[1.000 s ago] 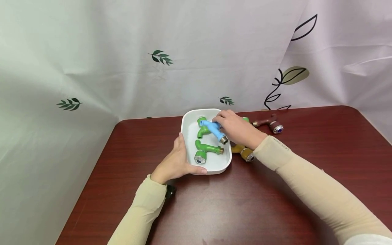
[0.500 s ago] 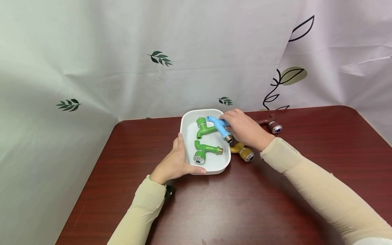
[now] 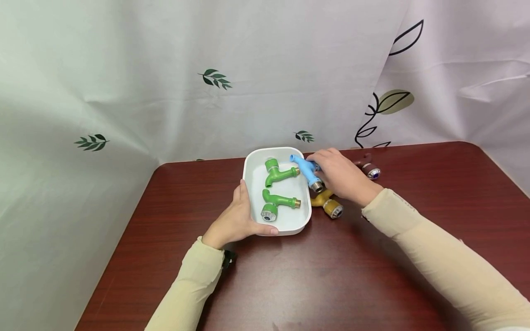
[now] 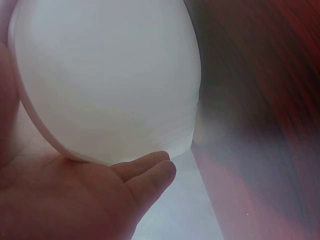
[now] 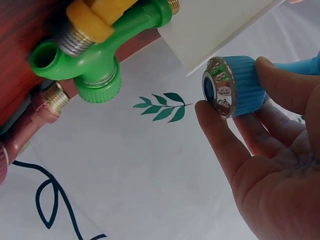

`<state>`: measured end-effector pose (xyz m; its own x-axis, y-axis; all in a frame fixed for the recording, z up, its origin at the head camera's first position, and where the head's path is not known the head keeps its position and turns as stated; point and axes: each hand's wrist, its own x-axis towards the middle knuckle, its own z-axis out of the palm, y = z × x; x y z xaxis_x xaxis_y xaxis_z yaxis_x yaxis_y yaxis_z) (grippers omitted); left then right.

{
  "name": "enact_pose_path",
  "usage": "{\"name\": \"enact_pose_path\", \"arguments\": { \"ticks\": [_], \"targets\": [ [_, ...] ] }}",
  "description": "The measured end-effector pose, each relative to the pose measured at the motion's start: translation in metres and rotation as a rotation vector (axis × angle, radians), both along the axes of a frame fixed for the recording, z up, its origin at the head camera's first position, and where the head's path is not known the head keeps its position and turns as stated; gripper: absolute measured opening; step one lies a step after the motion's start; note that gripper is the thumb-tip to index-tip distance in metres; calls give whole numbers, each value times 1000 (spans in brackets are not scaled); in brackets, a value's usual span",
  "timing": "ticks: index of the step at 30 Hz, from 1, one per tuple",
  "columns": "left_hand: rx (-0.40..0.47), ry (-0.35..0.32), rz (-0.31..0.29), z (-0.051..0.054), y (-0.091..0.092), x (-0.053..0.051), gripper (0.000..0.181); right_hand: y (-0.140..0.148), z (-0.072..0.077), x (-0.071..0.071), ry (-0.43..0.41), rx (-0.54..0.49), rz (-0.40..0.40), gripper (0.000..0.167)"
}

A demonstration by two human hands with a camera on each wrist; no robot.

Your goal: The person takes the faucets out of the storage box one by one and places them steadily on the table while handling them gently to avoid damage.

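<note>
My left hand (image 3: 233,220) holds the near-left corner of a white plastic tray (image 3: 290,221); its thumb lies along the near rim and its fingers along the left wall. Inside the tray lie two green taps, the upper green tap (image 3: 274,175) and the lower green tap (image 3: 279,200). My right hand (image 3: 341,174) pinches a light blue tap (image 3: 306,171) by its ribbed knob, over the tray's right edge. The right wrist view shows the knob of this blue tap (image 5: 247,86) between thumb and fingers, its silver-ringed cap facing outward.
A yellow tap (image 3: 330,205) lies on the dark red table (image 3: 314,276), right of the tray. A maroon tap (image 3: 368,168) lies farther right. In the right wrist view another green tap (image 5: 100,57) sits against the yellow one. A white leaf-print curtain (image 3: 256,92) hangs behind.
My right hand has carried the blue tap rightward, from above the tray's middle to its right edge, uncovering the upper green tap. The left hand and tray have stayed nearly still.
</note>
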<state>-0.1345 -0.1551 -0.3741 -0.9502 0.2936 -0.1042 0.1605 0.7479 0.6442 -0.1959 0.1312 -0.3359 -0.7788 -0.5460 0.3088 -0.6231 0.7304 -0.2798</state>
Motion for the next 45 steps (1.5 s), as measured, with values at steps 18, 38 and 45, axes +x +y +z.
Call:
{"name": "enact_pose_path", "arguments": {
  "ticks": [18, 38, 45],
  "targets": [
    [3, -13, 9, 2, 0, 1, 159, 23, -1, 10, -18, 15, -49, 29],
    [11, -9, 7, 0, 0, 0, 158, 54, -13, 22, 7, 27, -75, 27],
    [6, -6, 6, 0, 0, 0, 158, 62, -15, 26, -10, 47, -81, 34]
  ]
}}
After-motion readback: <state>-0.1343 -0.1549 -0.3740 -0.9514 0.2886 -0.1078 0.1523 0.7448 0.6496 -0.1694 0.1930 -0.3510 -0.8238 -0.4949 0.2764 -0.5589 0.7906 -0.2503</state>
